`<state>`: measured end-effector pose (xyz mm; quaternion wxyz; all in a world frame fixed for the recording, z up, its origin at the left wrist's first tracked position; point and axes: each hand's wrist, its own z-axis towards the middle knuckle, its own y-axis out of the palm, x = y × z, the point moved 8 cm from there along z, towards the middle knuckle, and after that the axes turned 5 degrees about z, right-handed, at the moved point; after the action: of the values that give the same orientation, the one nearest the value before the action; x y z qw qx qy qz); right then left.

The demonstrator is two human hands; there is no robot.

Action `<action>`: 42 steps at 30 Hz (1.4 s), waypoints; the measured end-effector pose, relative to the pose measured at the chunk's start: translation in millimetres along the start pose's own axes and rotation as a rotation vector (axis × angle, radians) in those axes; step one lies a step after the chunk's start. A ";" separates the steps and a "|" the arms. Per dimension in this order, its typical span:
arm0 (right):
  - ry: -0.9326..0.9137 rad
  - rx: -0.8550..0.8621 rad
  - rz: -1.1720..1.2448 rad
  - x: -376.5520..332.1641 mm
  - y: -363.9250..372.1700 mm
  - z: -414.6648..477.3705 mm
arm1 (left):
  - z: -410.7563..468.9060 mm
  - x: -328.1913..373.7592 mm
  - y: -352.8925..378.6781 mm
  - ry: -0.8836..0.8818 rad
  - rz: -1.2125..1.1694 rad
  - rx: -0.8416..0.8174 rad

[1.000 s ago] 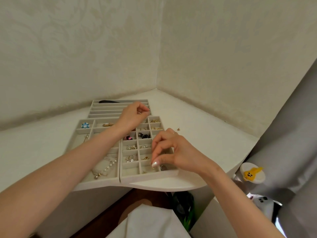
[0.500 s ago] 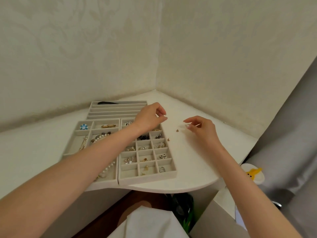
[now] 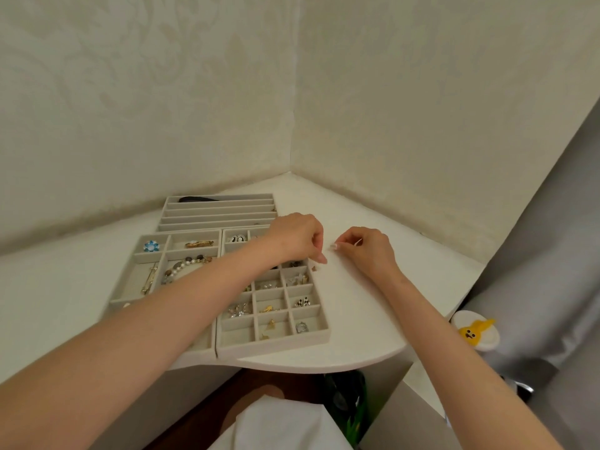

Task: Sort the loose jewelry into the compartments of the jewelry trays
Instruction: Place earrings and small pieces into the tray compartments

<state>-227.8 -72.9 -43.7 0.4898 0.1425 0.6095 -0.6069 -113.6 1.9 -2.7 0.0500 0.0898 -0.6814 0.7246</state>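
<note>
Curling left hand (image 3: 298, 238) and right hand (image 3: 368, 250) near a loose piece (image 3: 314, 268) on the table (image 3: 357, 319), just off the right edge of the earring-filled grid tray (image 3: 272, 347); grip unclear. Pearl necklace (image 3: 185, 266) in neighbouring tray (image 3: 133, 277).

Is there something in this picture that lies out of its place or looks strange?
Yes. A small brown piece lies loose on the white table, just right of the grid tray, outside every compartment, near the left hand. It is too small to identify. Nothing looks spilled or damaged.
</note>
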 end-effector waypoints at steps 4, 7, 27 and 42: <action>0.010 0.078 0.222 4.0 -9.5 -1.9 | 4.0 8.4 6.4 -0.005 0.172 -0.057; 0.013 0.113 0.313 6.6 -15.9 -3.5 | 7.2 13.4 8.9 -0.007 0.237 -0.067; 0.001 0.049 0.277 3.0 -9.6 -8.8 | -121.8 -34.0 -24.5 0.171 -0.229 -0.216; -0.278 -0.349 0.317 -125.1 40.1 -93.0 | -128.6 -85.7 -48.2 -0.012 -0.297 0.262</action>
<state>-176.4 70.4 8.5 0.6748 0.0650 0.6019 -0.4221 -28.3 137.5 20.4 0.1402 0.1994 -0.5607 0.7913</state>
